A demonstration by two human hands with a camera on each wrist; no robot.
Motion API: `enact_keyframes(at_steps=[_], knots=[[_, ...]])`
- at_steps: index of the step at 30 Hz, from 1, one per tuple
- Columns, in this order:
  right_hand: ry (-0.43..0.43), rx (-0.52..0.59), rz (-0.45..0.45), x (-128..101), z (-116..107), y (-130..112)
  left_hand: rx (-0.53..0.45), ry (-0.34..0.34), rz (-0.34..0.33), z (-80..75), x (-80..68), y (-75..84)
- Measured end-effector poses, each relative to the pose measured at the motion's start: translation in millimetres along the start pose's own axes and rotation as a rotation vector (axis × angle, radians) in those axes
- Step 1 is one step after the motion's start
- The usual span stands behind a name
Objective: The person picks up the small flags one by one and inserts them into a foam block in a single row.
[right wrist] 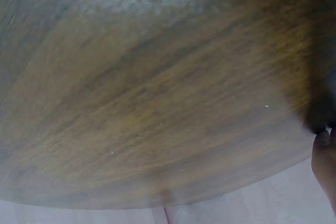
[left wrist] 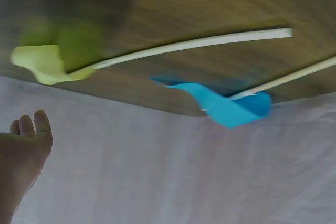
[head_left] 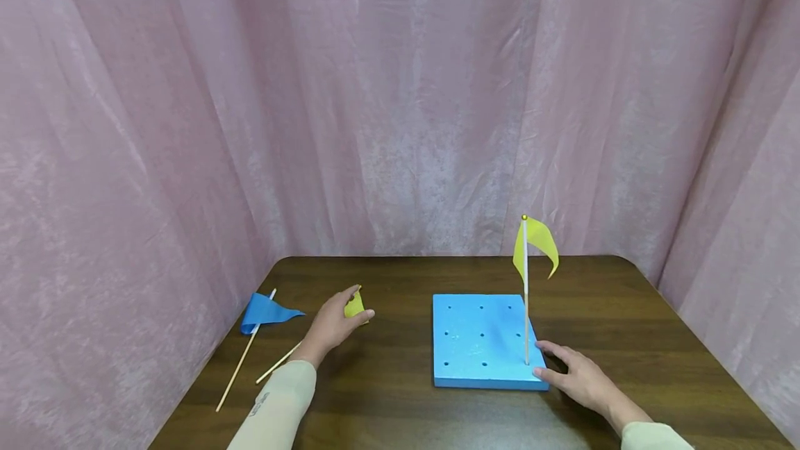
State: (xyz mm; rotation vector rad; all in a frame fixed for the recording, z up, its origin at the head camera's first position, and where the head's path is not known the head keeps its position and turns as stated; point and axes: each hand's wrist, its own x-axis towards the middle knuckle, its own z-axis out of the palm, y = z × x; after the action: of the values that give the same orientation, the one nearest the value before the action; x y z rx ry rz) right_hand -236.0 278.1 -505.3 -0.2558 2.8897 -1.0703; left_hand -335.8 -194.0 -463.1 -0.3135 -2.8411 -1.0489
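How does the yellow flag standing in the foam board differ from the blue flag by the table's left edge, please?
The yellow flag stands upright, its stick planted in a hole of the blue foam board; the blue flag lies flat on the table. The right hand rests at the board near the yellow flag; no hand touches the blue flag. Both have pointed cloths on thin pale sticks.

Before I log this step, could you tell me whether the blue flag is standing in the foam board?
No, the blue flag lies flat on the table, left of the foam board, where only a yellow flag stands.
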Motion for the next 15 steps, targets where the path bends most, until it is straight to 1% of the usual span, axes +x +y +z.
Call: enact_keyframes(at_steps=[5, 9, 15], knots=[[-0.002, -0.018, 0.017, 2, -1, 0, -0.014, 0.049, -0.069, -11.4, -3.8, -22.3], [-0.006, -0.024, 0.024, 3, -1, 1, -0.012, 0.067, -0.104, -16.1, -8.8, -40.2], [-0.019, -0.012, 0.034, 2, -1, 1, -0.022, 0.082, -0.151, -21.7, -18.7, -59.7]])
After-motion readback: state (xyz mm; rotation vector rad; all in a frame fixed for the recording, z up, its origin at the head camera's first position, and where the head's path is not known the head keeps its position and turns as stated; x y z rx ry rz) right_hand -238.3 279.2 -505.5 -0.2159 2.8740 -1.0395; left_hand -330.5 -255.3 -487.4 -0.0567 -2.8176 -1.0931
